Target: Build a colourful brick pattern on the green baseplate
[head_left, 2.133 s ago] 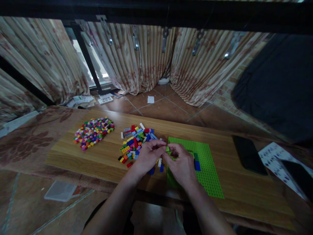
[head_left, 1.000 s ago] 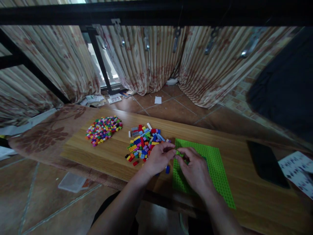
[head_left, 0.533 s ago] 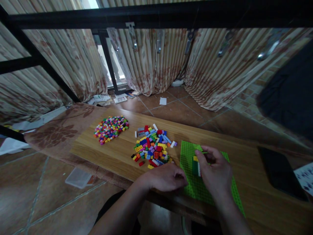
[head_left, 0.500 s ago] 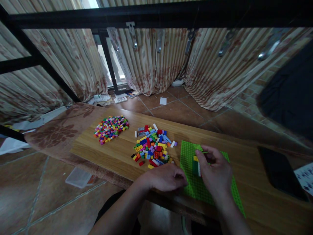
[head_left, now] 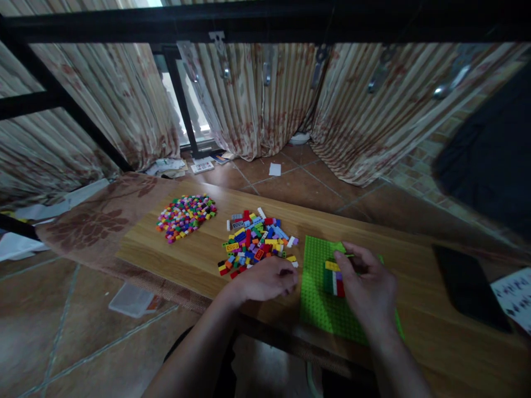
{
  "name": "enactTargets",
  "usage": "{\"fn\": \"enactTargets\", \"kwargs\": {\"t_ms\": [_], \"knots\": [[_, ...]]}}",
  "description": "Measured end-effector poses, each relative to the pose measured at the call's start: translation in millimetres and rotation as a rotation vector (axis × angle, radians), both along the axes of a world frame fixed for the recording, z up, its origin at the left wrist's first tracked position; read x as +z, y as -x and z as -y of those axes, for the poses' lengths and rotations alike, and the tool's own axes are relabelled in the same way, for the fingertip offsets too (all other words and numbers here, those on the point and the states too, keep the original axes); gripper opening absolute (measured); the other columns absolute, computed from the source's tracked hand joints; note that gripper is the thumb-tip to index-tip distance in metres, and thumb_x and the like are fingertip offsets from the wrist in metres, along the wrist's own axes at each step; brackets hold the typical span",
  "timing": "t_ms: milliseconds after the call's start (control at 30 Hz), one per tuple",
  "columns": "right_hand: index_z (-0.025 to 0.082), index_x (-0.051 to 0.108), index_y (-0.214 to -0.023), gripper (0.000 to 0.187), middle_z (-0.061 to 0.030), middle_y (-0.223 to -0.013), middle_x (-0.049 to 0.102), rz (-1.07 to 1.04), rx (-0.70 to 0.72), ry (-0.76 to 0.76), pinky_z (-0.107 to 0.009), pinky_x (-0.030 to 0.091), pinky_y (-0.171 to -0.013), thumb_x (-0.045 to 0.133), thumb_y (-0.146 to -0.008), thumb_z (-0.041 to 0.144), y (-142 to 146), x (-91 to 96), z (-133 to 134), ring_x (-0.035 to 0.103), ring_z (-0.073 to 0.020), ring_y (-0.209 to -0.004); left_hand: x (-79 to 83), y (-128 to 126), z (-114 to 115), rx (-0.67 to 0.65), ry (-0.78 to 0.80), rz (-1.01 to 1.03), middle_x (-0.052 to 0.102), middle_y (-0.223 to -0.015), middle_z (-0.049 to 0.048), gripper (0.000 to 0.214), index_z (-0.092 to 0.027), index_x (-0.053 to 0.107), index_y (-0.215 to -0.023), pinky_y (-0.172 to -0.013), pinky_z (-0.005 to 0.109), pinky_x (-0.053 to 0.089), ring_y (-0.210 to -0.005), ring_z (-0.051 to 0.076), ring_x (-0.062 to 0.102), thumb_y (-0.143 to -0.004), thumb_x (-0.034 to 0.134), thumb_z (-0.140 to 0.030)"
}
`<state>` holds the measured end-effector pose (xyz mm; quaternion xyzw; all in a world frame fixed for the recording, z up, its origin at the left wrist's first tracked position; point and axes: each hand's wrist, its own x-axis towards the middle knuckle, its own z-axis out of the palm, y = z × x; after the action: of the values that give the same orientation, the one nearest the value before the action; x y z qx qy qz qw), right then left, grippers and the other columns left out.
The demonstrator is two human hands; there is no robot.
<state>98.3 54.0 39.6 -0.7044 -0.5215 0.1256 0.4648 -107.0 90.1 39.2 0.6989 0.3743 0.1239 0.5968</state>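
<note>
Right grip pinching lime piece at its tip, over green baseplate, left grip curled, contents hidden

Possible to pass over the wooden board between the small-brick heap and the larger-brick heap; also between the green baseplate and the black slab. Near the larger-brick heap's close edge, blocked by the left hand; above the baseplate, by the right hand.
</note>
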Motion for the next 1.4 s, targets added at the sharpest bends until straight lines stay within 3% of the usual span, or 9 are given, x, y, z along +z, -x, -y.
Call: {"fn": "enactTargets", "kwargs": {"t_ms": [100,200,367,600,700,900,1033,1233,1400], "knots": [[0.019,0.070,-0.101,0.038,-0.0057,-0.084,0.069,-0.024,-0.015,-0.002,-0.034,0.051,-0.068,0.061,-0.079,0.049,-7,-1.3,0,0.064,-0.0193,-0.071,5.4,0,1,-0.041,0.137,0.043,0.064,-0.068,0.0022,0.029,-0.015,0.061,-0.080,-0.053,0.020,0.047,-0.060,0.012,0.062,-0.090,0.050,-0.040],[0.019,0.070,-0.101,0.040,-0.0061,-0.083,0.070,-0.021,-0.037,0.013,-0.036,0.051,-0.068,0.062,-0.078,0.051,-13,-4.1,0,0.064,-0.0204,-0.071,11.0,3,9,-0.204,0.279,0.073,0.064,-0.062,0.0001,0.030,-0.017,0.064,-0.081,-0.051,0.020,0.048,-0.051,0.010,0.059,-0.087,0.056,-0.045],[0.020,0.071,-0.098,0.041,-0.0057,-0.083,0.070,-0.020,-0.037,0.005,-0.035,0.050,-0.068,0.062,-0.077,0.054,-17,-4.5,-1,0.064,-0.0200,-0.071,14.6,30,28,-0.391,0.438,0.066,0.065,-0.062,0.0008,0.027,-0.017,0.070,-0.084,-0.045,0.017,0.045,-0.050,0.010,0.058,-0.080,0.067,-0.044],[0.022,0.071,-0.098,0.038,-0.0044,-0.082,0.069,-0.021,-0.013,-0.002,-0.033,0.051,-0.066,0.063,-0.078,0.052,-12,0.4,1,0.063,-0.0189,-0.070,3.5,69,30,-0.242,0.414,-0.068,0.072,-0.076,0.0043,0.032,-0.018,0.073,-0.094,-0.049,0.018,0.048,-0.059,0.012,0.063,-0.078,0.069,-0.045],[0.022,0.071,-0.099,0.039,-0.0041,-0.081,0.069,0.007,-0.009,0.000,-0.033,0.051,-0.066,0.062,-0.078,0.053,-8,-0.4,0,0.064,-0.0186,-0.070,-0.1,71,23,-0.216,0.357,-0.057,0.073,-0.080,0.0056,0.028,-0.018,0.074,-0.094,-0.058,0.020,0.050,-0.066,0.014,0.065,-0.080,0.068,-0.041],[0.022,0.071,-0.102,0.043,-0.0036,-0.081,0.069,-0.001,0.003,0.021,-0.031,0.050,-0.062,0.062,-0.077,0.055,-7,-6.8,-2,0.063,-0.0178,-0.066,6.7,73,7,-0.137,0.028,0.013,0.074,-0.087,0.0034,0.022,-0.017,0.075,-0.093,-0.071,0.019,0.048,-0.079,0.014,0.064,-0.082,0.065,-0.034],[0.023,0.071,-0.102,0.040,-0.0028,-0.079,0.068,0.039,0.006,0.028,-0.033,0.050,-0.067,0.062,-0.078,0.053,-13,-8.2,-3,0.063,-0.0181,-0.068,11.3,73,5,-0.147,0.048,0.046,0.073,-0.085,0.0044,0.025,-0.017,0.075,-0.091,-0.071,0.021,0.048,-0.078,0.014,0.064,-0.083,0.064,-0.037],[0.022,0.071,-0.100,0.039,-0.0040,-0.082,0.068,0.072,0.078,0.084,-0.032,0.049,-0.063,0.062,-0.078,0.052,-36,-9.2,-3,0.061,-0.0170,-0.063,9.7,49,9,-0.102,0.208,0.194,0.070,-0.082,0.0061,0.032,-0.015,0.072,-0.099,-0.072,0.024,0.050,-0.075,0.014,0.064,-0.082,0.065,-0.042],[0.023,0.071,-0.094,0.029,-0.0057,-0.103,0.066,0.142,0.217,0.136,-0.037,0.050,-0.077,0.060,-0.080,0.045,-49,-9.9,0,0.063,-0.0198,-0.083,0.6,2,11,0.180,0.185,0.349,0.069,-0.080,0.0051,0.032,-0.014,0.070,-0.096,-0.067,0.024,0.048,-0.067,0.012,0.060,-0.081,0.066,-0.041]]}}
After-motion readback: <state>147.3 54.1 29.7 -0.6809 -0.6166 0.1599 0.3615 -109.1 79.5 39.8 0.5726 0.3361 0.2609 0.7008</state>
